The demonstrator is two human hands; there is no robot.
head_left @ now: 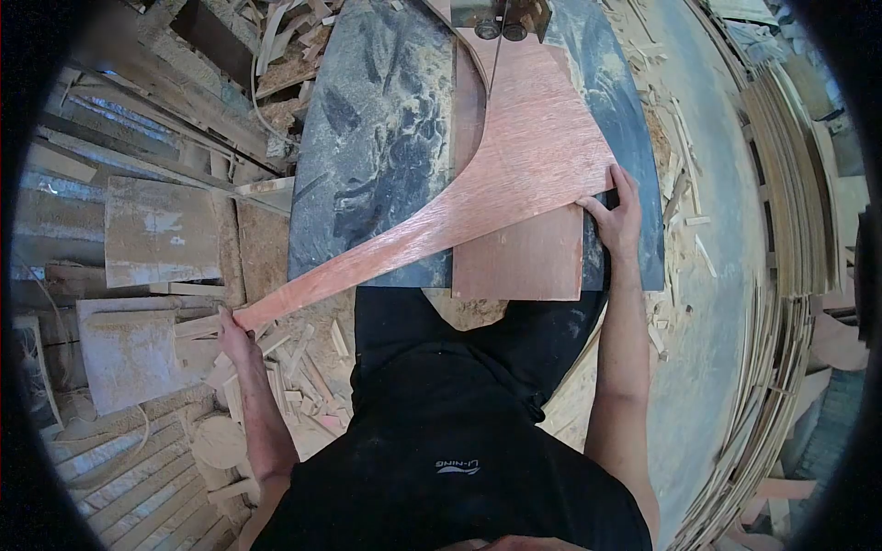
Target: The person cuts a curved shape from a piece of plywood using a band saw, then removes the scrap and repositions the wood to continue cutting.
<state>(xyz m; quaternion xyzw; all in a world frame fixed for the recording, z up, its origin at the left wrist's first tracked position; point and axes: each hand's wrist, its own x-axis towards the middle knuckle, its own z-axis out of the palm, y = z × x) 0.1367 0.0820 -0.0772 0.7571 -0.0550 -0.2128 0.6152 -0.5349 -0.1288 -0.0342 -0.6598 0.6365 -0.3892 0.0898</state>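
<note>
A curved, reddish plywood piece (514,174) lies on the dark, sawdust-covered saw table (377,138). Its long tapering tail runs off the table's near left corner. My left hand (234,335) grips the tip of that tail, out past the table edge. My right hand (617,213) presses on the wide right corner of the piece at the table's right side. A thin band saw blade (496,64) comes down from the guide (501,18) and meets the plywood at the far end. A second rectangular plywood sheet (519,257) lies underneath.
Wood offcuts (294,367) litter the floor to the left. Boards and planks (156,230) are stacked at far left. Curved cut strips (790,184) are piled along the right. More scraps (671,174) lie by the table's right edge.
</note>
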